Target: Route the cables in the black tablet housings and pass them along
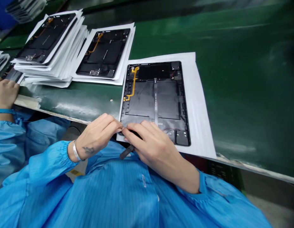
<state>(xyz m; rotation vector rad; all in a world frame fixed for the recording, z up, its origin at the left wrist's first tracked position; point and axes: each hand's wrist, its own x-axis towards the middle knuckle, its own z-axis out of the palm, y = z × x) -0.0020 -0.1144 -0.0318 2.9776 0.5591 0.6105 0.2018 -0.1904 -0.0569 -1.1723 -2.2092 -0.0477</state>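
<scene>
An opened tablet (144, 98) lies on a white sheet (199, 126) in front of me, its inner side facing up. A yellow-orange flex cable (134, 84) runs down its left part. My left hand (99, 134) is closed in a pinch at the tablet's lower left corner; whatever lies between its fingertips is hidden. Beside it, my right hand (153, 142) is closed around a slim black tool (126, 152), whose flat end sticks out below the fingers toward me. The tool's other end is covered by the hand. Both sets of fingertips nearly meet over that corner.
Left of my tablet, another opened tablet (105, 52) rests on white paper. Farther left stands a stack of tablets (49, 38) interleaved with white sheets. A co-worker's hand (5, 91) is at the far left. The green bench (244, 95) has its front edge close to me.
</scene>
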